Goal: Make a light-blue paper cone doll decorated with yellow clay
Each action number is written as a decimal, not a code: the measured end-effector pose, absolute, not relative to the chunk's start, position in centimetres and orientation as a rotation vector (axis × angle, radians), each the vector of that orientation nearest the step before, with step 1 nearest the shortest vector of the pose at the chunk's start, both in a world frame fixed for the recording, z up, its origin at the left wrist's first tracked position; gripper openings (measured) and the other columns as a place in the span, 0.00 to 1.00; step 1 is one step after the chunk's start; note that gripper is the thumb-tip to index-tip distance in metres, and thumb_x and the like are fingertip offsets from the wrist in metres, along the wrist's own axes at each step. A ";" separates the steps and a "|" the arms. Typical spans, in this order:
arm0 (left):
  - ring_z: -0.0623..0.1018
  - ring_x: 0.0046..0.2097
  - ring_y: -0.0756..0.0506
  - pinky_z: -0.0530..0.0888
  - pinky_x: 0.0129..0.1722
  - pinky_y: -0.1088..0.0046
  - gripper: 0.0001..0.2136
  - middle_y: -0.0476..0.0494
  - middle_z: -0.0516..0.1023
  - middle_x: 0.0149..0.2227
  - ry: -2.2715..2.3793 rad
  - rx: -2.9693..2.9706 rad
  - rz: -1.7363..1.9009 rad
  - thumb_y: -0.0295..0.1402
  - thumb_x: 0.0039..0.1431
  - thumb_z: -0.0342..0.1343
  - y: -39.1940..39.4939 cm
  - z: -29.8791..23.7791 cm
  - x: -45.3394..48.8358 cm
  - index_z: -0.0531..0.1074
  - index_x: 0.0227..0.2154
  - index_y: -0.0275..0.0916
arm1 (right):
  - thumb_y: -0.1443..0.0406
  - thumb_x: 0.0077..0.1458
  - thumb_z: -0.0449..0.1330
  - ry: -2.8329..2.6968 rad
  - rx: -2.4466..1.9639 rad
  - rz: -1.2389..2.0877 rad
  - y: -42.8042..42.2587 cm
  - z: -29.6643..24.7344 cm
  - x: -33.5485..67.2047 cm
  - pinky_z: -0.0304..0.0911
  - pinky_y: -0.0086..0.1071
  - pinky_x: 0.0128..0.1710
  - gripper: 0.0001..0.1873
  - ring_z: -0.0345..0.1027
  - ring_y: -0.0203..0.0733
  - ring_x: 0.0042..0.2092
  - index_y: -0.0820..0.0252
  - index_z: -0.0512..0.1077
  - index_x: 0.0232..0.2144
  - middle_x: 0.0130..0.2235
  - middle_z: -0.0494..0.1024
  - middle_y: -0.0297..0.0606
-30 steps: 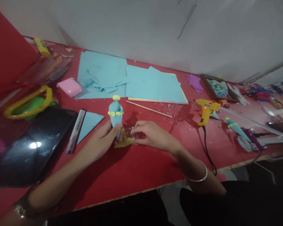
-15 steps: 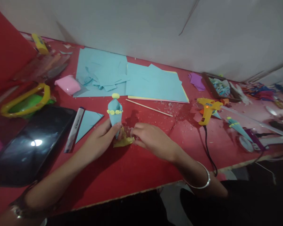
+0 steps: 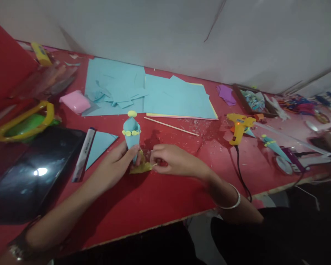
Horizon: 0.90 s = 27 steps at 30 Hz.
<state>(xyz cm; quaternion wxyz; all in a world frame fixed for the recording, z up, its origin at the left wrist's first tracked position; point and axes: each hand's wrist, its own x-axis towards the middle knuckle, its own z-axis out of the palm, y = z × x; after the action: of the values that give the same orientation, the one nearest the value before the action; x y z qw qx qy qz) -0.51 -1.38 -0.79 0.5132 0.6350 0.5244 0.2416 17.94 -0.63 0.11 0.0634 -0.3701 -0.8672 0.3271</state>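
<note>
My left hand (image 3: 120, 158) is closed around a light blue paper cone (image 3: 132, 141), held upright with its tip down. Yellow dots ring the cone's upper part, and a yellow blob tops it. Just right of the cone lies a clear plastic packet (image 3: 142, 165) with yellow material in it, touching or very near my left fingers. My right hand (image 3: 172, 161) is closed in a pinch on the packet's right side. Its fingertips are partly hidden, so what else they hold cannot be made out.
A thin wooden stick (image 3: 171, 126) lies beyond my hands, before blue paper sheets (image 3: 179, 95). To the right are a yellow glue gun (image 3: 239, 127) with its cord and a second decorated cone (image 3: 276, 148). At left sit a marker (image 3: 83, 154), a blue paper piece (image 3: 99, 147) and a dark glossy slab (image 3: 35, 176).
The view has shifted slightly, so most things sit a little further left. My right fingers are curled more at the packet's edge. The cone stays in my left hand. A blurred shape has appeared at far right.
</note>
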 end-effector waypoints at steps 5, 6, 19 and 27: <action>0.63 0.27 0.51 0.61 0.30 0.75 0.15 0.53 0.63 0.23 1.212 1.576 0.579 0.39 0.61 0.39 -1.2 -0.6 -0.6 0.60 0.21 0.39 | 0.67 0.51 0.56 -2.001 -1.074 1.493 1.1 -0.7 19.5 0.59 0.28 0.34 0.03 0.64 0.31 0.32 0.62 0.67 0.27 0.31 0.71 0.34; 0.64 0.27 0.51 0.61 0.31 0.75 0.15 0.53 0.63 0.23 1.211 1.582 0.579 0.38 0.61 0.39 -1.2 -0.5 -0.7 0.60 0.21 0.39 | 0.65 0.51 0.56 -1.841 -1.137 1.487 1.4 -0.9 19.7 0.59 0.28 0.33 0.04 0.63 0.31 0.31 0.61 0.68 0.28 0.30 0.71 0.33; 0.64 0.27 0.51 0.61 0.30 0.75 0.16 0.52 0.63 0.23 1.192 1.602 0.590 0.39 0.60 0.39 -1.4 -0.2 -0.7 0.61 0.21 0.39 | 0.65 0.47 0.59 -1.168 -1.148 1.584 1.2 -1.4 18.9 0.64 0.32 0.37 0.09 0.66 0.31 0.31 0.59 0.72 0.34 0.31 0.74 0.34; 0.64 0.27 0.51 0.61 0.31 0.75 0.15 0.52 0.63 0.23 1.192 1.581 0.595 0.38 0.60 0.40 -1.4 -0.2 -0.7 0.62 0.21 0.39 | 0.61 0.46 0.60 -1.242 -1.158 1.495 1.2 -1.6 18.6 0.62 0.27 0.28 0.08 0.64 0.29 0.26 0.59 0.66 0.26 0.26 0.72 0.31</action>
<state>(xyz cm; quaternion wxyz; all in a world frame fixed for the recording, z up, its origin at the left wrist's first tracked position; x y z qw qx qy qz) -0.66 -1.41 -0.23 0.5115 0.6571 0.4953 0.2474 18.65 1.24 -1.57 0.4258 -0.4631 -0.4967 0.5979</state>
